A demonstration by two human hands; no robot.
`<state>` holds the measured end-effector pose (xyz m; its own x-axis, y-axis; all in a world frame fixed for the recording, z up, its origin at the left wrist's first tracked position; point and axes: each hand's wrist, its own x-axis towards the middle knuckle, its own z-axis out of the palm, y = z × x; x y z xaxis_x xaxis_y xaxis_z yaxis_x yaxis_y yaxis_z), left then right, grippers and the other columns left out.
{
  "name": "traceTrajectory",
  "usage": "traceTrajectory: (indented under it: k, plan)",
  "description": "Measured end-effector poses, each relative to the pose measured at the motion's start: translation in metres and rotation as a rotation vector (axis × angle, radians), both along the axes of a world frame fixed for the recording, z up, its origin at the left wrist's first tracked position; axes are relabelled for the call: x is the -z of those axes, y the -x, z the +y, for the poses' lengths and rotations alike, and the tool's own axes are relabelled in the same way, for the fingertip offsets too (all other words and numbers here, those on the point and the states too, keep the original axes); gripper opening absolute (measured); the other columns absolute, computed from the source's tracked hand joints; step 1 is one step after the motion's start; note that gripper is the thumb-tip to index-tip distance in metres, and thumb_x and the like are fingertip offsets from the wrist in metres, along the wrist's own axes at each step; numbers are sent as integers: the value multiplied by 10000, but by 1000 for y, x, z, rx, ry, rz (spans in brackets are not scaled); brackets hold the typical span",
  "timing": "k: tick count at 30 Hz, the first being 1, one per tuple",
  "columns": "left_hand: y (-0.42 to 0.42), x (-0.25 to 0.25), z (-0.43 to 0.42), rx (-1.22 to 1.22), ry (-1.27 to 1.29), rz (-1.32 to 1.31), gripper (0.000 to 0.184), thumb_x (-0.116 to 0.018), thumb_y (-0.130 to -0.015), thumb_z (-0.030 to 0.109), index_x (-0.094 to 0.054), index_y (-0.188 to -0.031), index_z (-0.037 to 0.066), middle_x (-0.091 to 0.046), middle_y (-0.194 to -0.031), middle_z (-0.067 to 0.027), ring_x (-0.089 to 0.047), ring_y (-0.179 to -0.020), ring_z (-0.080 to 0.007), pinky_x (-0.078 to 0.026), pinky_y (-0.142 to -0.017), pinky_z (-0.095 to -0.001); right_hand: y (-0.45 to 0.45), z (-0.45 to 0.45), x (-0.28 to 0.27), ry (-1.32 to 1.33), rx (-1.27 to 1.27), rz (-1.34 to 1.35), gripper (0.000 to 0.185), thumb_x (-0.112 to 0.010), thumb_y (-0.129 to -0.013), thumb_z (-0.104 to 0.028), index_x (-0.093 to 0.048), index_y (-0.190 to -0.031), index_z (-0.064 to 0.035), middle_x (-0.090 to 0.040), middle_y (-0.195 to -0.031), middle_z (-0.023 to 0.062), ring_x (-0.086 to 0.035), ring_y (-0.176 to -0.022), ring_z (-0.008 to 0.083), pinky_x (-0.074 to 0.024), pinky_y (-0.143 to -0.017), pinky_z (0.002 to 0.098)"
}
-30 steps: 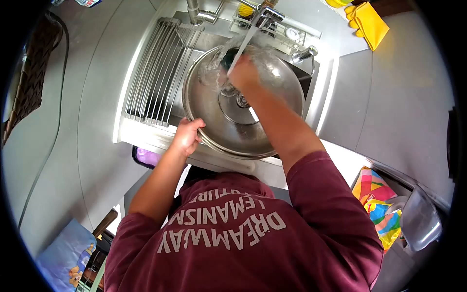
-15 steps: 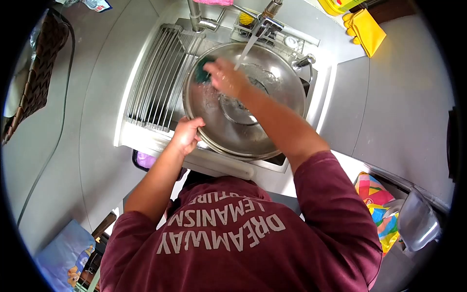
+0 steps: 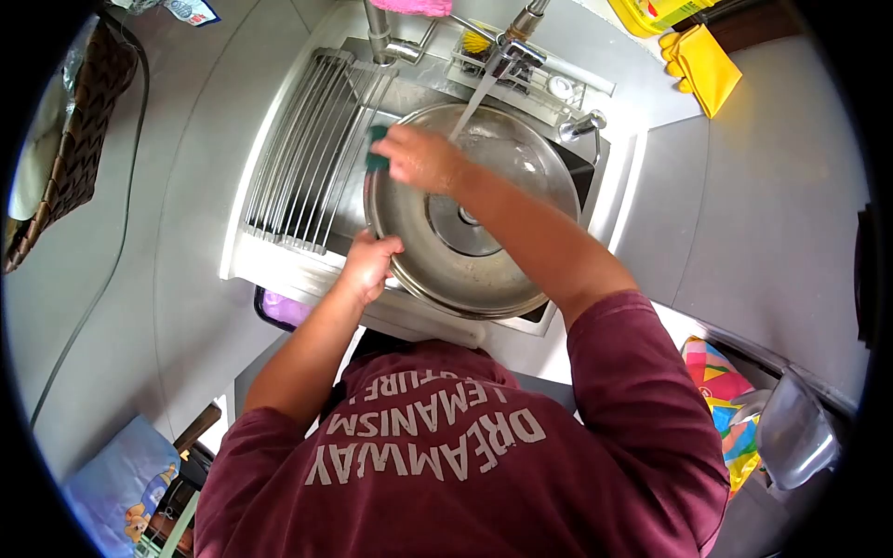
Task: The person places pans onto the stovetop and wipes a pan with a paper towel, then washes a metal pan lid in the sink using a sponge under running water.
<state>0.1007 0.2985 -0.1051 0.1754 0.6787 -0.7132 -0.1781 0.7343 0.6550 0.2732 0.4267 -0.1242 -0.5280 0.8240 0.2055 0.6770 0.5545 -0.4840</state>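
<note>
A wide, round stainless steel basin (image 3: 521,270) is tilted in the sink under the running tap (image 3: 507,58). A circular ring marks its middle, and water falls into its far part. My left hand (image 3: 370,265) grips the near-left rim, thumb on top. My right hand (image 3: 419,160), a little blurred, holds a dark green scouring pad (image 3: 377,149) against the far-left rim. The right forearm crosses above the basin and hides part of its inside.
A roll-up drying rack (image 3: 302,153) covers the sink's left side. Behind the basin stands a wire caddy (image 3: 465,70) with a yellow brush. Yellow rubber gloves (image 3: 704,70) lie at the back right. A woven basket (image 3: 88,139) and a cable (image 3: 130,186) are at left.
My right hand has moved the scouring pad from inside the basin out to its left rim. The basin has tilted and shifted slightly toward me, with my left hand still on its rim.
</note>
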Motion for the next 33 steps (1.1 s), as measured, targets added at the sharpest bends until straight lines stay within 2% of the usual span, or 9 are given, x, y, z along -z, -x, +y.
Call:
traceTrajectory:
  k: [2,6,10,14,21,24,28,31,33]
  plan:
    - [1,-4,-2,-17,6,-9,235,-557,-728,23,-581,-961,7,-606,-750,-46,-545,-555,-125,-362,-398,-239,-5,1,9,-64,-117,212,278,-590,-769,-173,-588,-1038,-101,-573,-992,128,-583,-931,329,-477,-835,422]
    - [6,-7,-3,6,-12,15,237,-555,-730,22,-582,-964,-3,-610,-753,-48,-539,-544,-122,-358,-391,-237,-45,28,42,-34,481,-134,373,-601,-808,-208,-520,-1167,-148,-559,-1032,112,-589,-918,316,-486,-812,431]
    - [2,-13,-1,-1,0,36,221,-548,-739,21,-587,-954,-9,-608,-741,-51,-535,-528,-117,-359,-386,-240,2,-22,11,42,-3,128,335,-581,-799,-124,-519,-1128,-133,-588,-1054,138,-590,-963,342,-493,-815,431]
    - [12,-4,-1,-45,-96,3,227,-528,-744,-2,-588,-962,-12,-613,-768,-57,-554,-545,-121,-367,-377,-235,-27,3,56,77,646,207,355,-590,-732,-89,-582,-1080,-160,-574,-984,143,-580,-925,365,-478,-805,433]
    - [17,4,9,-168,-45,-78,230,-543,-744,-4,-561,-973,16,-603,-755,-59,-553,-522,-127,-384,-371,-225,-21,-43,21,77,-234,154,257,-605,-701,-78,-597,-948,-147,-534,-965,108,-528,-951,320,-444,-821,420]
    - [8,2,1,-121,-84,-29,210,-551,-741,14,-570,-949,20,-599,-739,-45,-537,-509,-119,-365,-363,-220,-33,-16,41,-56,514,-7,216,-598,-702,-87,-601,-909,-148,-538,-959,101,-533,-953,317,-449,-814,437]
    - [9,1,4,-70,-67,26,179,-560,-735,30,-582,-913,27,-600,-732,-31,-529,-514,-107,-353,-373,-216,0,-40,19,-180,-25,215,109,-584,-704,-64,-595,-792,-128,-554,-968,110,-542,-966,321,-475,-780,446]
    - [20,5,2,-76,-67,38,164,-562,-735,36,-588,-896,30,-600,-729,-26,-529,-517,-102,-351,-376,-212,-22,-17,44,56,123,138,103,-593,-711,-75,-599,-801,-125,-565,-999,109,-539,-1002,319,-483,-818,420]
    - [20,0,0,-78,-74,33,158,-562,-735,38,-589,-891,32,-597,-725,-27,-530,-515,-102,-354,-372,-213,-25,-14,47,-185,221,-48,120,-592,-737,-89,-625,-844,-133,-573,-1020,92,-539,-1025,302,-478,-852,410]
